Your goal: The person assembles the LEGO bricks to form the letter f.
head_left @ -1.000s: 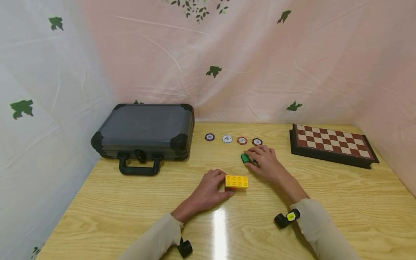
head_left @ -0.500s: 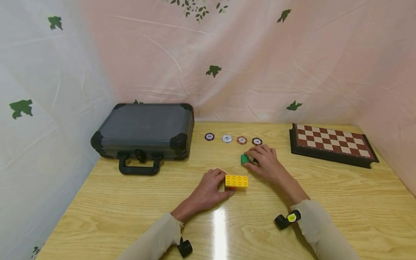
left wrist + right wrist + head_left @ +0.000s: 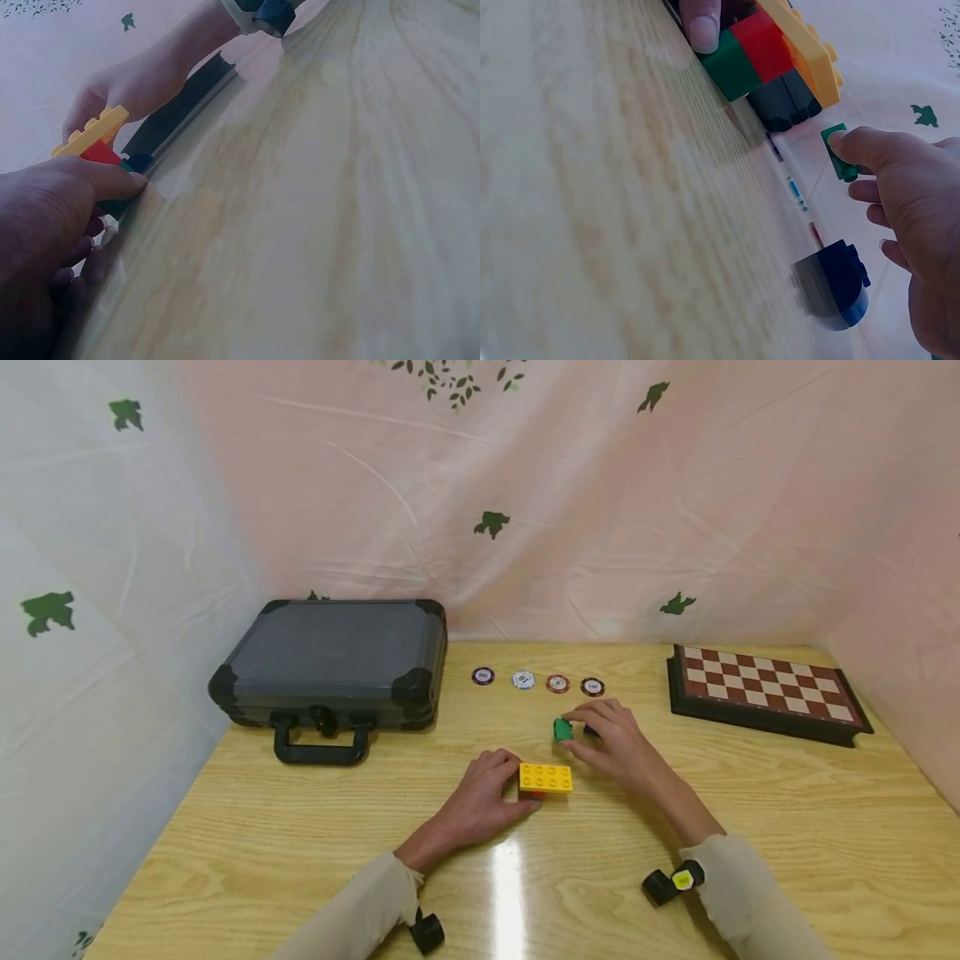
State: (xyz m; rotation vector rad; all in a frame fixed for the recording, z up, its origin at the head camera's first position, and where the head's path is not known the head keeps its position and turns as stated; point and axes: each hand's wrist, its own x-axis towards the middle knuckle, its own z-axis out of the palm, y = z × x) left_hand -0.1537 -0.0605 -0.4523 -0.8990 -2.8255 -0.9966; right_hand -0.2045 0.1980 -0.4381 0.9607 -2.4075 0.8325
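Note:
My left hand (image 3: pixel 487 797) grips a small brick stack on the table. The stack has a wide yellow brick (image 3: pixel 546 778) on top, a red brick (image 3: pixel 761 45) under it and a green brick (image 3: pixel 731 69) at the bottom. My left thumb (image 3: pixel 703 30) lies against the bottom brick. Farther back and to the right, my right hand (image 3: pixel 611 742) pinches a small green toy brick (image 3: pixel 562 730) between thumb and fingers. Beneath that hand stands a dark blue brick with a rounded side (image 3: pixel 844 285), mostly hidden by the hand in the head view.
Poker chips lie in a row behind my right hand, from a purple one (image 3: pixel 483 676) to a black one (image 3: pixel 592 687). A grey hard case (image 3: pixel 330 652) stands at the back left. On the right sits a checkered board box (image 3: pixel 765 693). A cloth (image 3: pixel 585 485) hangs behind the table.
My right hand has drawn slightly toward me with the small green brick, which has turned a little. The left hand and the stack have not moved.

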